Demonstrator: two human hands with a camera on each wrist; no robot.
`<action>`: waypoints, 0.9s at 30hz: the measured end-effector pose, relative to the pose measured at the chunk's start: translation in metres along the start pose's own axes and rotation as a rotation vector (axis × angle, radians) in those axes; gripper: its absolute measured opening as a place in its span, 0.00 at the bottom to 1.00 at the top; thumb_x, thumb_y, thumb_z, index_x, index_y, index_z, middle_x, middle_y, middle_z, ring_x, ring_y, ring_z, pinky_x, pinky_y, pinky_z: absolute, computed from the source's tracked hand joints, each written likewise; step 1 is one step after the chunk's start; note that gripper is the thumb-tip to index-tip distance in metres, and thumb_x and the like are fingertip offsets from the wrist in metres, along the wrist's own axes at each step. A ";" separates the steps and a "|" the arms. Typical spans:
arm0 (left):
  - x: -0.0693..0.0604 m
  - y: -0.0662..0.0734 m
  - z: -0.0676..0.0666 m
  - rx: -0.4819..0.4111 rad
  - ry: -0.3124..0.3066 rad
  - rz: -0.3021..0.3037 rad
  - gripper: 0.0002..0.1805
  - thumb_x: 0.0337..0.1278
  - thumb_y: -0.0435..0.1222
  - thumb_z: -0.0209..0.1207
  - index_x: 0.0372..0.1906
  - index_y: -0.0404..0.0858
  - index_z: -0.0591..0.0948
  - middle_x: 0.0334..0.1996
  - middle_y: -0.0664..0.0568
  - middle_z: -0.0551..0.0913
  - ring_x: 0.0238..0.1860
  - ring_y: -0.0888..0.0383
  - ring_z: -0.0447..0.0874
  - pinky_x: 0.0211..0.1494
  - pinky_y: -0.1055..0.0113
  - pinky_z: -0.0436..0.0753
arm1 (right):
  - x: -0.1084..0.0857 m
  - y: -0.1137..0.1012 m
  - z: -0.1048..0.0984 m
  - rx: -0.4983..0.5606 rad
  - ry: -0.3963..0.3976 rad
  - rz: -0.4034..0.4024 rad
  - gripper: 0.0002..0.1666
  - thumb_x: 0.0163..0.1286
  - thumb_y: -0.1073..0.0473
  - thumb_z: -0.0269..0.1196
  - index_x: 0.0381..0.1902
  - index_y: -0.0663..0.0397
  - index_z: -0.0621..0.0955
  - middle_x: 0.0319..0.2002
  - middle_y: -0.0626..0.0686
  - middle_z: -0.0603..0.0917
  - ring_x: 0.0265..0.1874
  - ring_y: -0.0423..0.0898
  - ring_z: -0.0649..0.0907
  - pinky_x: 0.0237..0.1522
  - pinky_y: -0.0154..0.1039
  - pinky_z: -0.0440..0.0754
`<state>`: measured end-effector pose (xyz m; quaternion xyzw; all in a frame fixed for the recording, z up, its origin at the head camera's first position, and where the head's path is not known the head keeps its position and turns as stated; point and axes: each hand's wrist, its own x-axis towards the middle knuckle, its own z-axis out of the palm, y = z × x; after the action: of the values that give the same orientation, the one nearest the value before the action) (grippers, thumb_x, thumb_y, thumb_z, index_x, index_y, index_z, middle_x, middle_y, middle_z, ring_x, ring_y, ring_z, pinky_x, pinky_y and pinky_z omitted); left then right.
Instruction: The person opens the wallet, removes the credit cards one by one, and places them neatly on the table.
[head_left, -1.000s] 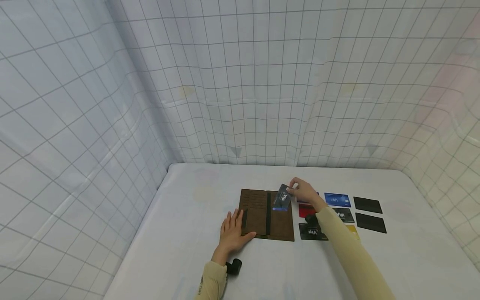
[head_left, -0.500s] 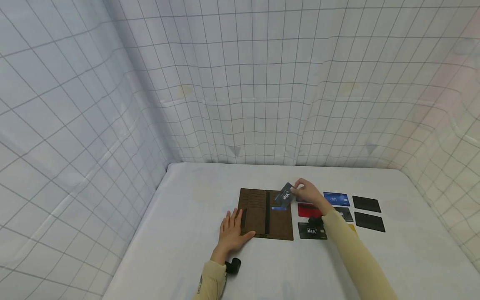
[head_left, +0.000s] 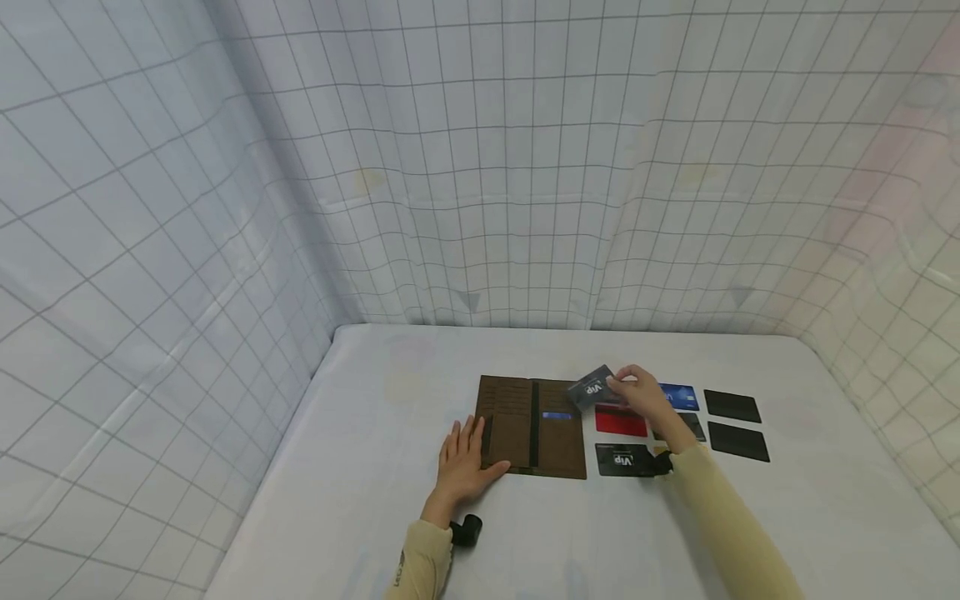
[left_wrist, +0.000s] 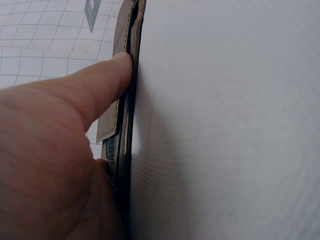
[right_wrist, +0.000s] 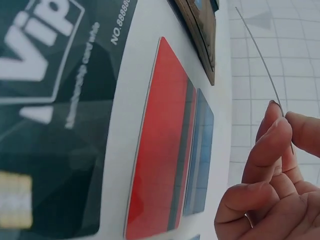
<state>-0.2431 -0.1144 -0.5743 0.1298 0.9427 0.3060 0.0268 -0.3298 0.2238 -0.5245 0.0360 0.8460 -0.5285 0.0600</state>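
A brown wallet lies unfolded on the white table, a blue card showing in its right half. My left hand rests on the wallet's lower left part, fingers spread and straight; its thumb presses the near edge in the left wrist view. Between thumb and fingertips my right hand pinches a dark grey Vip card, raised by the wallet's upper right corner. The right wrist view shows that held card nearly edge-on, above the table.
Right of the wallet lie a red card, a black Vip card, a blue card and two plain black cards. My right forearm partly covers a dark card. Gridded white curtains surround the table.
My right hand has moved right, away from the wallet, carrying the dark Vip card, which has turned toward lying sideways. The left hand has stayed on the wallet.
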 end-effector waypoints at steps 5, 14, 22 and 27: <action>0.000 0.001 -0.002 -0.010 -0.004 0.005 0.49 0.59 0.57 0.55 0.73 0.32 0.51 0.72 0.36 0.46 0.71 0.38 0.33 0.67 0.44 0.37 | -0.015 0.000 -0.013 0.003 0.035 0.027 0.20 0.71 0.50 0.57 0.48 0.60 0.68 0.33 0.55 0.80 0.26 0.47 0.78 0.31 0.42 0.74; -0.002 0.004 -0.004 -0.013 -0.002 0.021 0.49 0.59 0.56 0.56 0.73 0.30 0.51 0.72 0.35 0.47 0.71 0.36 0.34 0.67 0.43 0.38 | -0.047 0.010 -0.047 0.028 0.099 0.004 0.23 0.72 0.49 0.56 0.49 0.63 0.67 0.34 0.55 0.81 0.26 0.47 0.77 0.31 0.42 0.74; 0.001 -0.004 0.003 -0.001 0.030 0.016 0.50 0.57 0.57 0.57 0.73 0.33 0.51 0.72 0.37 0.47 0.71 0.37 0.35 0.67 0.43 0.39 | -0.077 0.032 -0.082 -0.001 0.173 0.059 0.28 0.71 0.44 0.55 0.50 0.64 0.66 0.34 0.56 0.81 0.26 0.46 0.77 0.31 0.44 0.75; 0.002 -0.006 0.006 0.003 0.034 0.023 0.50 0.57 0.58 0.57 0.73 0.32 0.52 0.72 0.36 0.47 0.71 0.37 0.35 0.67 0.43 0.40 | -0.092 0.056 -0.106 0.012 0.209 0.114 0.36 0.65 0.37 0.59 0.51 0.64 0.66 0.31 0.50 0.80 0.25 0.45 0.78 0.25 0.45 0.77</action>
<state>-0.2454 -0.1148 -0.5826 0.1353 0.9420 0.3071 0.0072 -0.2390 0.3441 -0.5157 0.1391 0.8411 -0.5226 0.0011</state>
